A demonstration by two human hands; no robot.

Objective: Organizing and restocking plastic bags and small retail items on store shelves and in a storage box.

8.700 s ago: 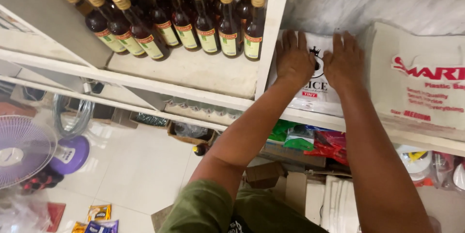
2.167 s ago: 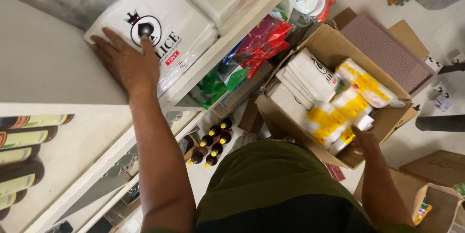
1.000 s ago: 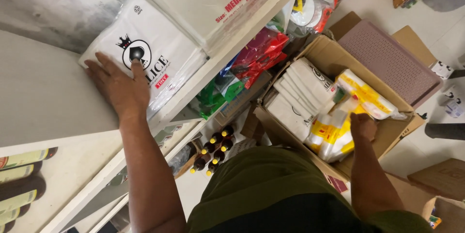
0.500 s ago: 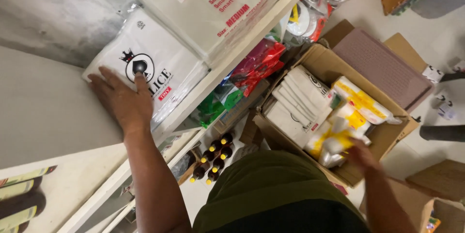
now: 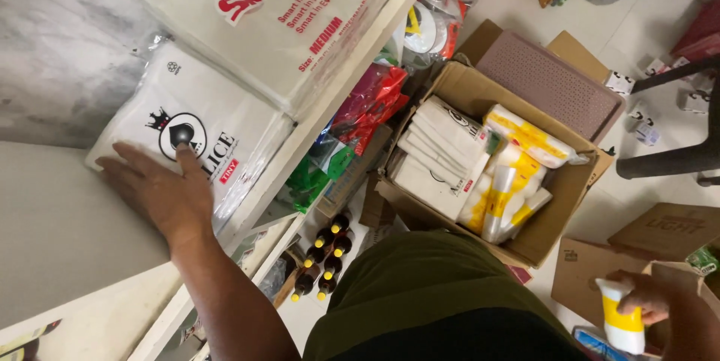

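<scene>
left hand (image 5: 163, 194): flat, fingers spread, arm raised | right hand (image 5: 651, 298): low, grip closed

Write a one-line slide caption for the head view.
Left hand flat on a white bag pack on the shelf; right hand holds a yellow-and-white roll near the open carton.

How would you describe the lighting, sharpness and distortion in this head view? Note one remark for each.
Head view: lighting soft and even, only faint shadow under the left hand on the white pack; mild glare on that pack's plastic wrap; centre fairly sharp, the right hand with its yellow-and-white pack slightly blurred at the edge; the shelf runs tilted, the frame skewed.
</scene>
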